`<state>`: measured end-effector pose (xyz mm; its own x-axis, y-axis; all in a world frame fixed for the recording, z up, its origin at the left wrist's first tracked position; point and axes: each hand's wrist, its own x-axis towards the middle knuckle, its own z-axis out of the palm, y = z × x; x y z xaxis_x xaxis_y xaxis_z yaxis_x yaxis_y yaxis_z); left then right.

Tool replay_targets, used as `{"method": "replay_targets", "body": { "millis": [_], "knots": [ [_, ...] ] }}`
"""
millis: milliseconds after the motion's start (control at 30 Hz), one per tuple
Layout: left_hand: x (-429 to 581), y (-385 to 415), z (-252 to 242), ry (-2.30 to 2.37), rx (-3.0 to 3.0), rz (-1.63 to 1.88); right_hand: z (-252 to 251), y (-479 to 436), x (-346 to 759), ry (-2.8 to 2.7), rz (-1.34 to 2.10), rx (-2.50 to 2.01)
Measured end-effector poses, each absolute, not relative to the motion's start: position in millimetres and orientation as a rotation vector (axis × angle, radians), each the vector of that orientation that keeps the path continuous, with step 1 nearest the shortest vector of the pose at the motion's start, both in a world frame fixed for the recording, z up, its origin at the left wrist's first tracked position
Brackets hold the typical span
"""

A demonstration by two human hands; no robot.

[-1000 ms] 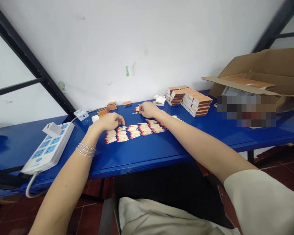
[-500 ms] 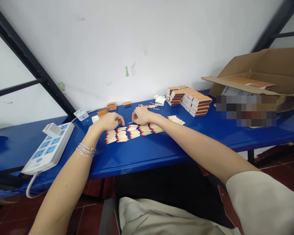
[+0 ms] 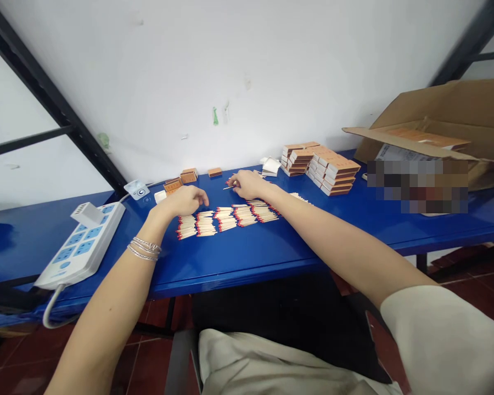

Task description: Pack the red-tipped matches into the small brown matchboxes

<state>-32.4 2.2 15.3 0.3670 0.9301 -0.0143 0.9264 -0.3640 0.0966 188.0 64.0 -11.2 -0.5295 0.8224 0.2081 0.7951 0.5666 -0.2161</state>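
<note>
Rows of red-tipped wooden matchsticks lie side by side on the blue table, with their heads pointing toward me and to the right. My left hand rests at the rows' near left end, its fingers loosely curled just behind them, with nothing visible in it. My right hand sits beyond the rows, pinching what look like a few loose matchsticks. One thin stick pokes out to the left of its fingers. Silver bracelets circle my left wrist.
Stacks of orange-and-white matchboxes stand to the right, with small boxes at the back left. A white power strip lies on the left. An open cardboard box sits at the right, partly behind a pixelated patch.
My right hand has moved back up and left from the rows to the loose matchsticks at the far side. My left hand has barely moved, and the view has shifted slightly.
</note>
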Motion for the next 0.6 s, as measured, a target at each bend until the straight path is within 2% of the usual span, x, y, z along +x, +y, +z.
{"method": "replay_targets", "body": {
  "millis": [400, 600],
  "knots": [
    [-34.8, 5.8, 11.4, 1.711, 2.515, 0.079, -12.2, 60.4, 186.7, -2.551, 0.18, -1.287],
    [-33.4, 4.3, 12.9, 1.733, 2.513, 0.079, -8.1, 54.5, 193.3, -2.525, 0.375, -1.192]
  ]
}}
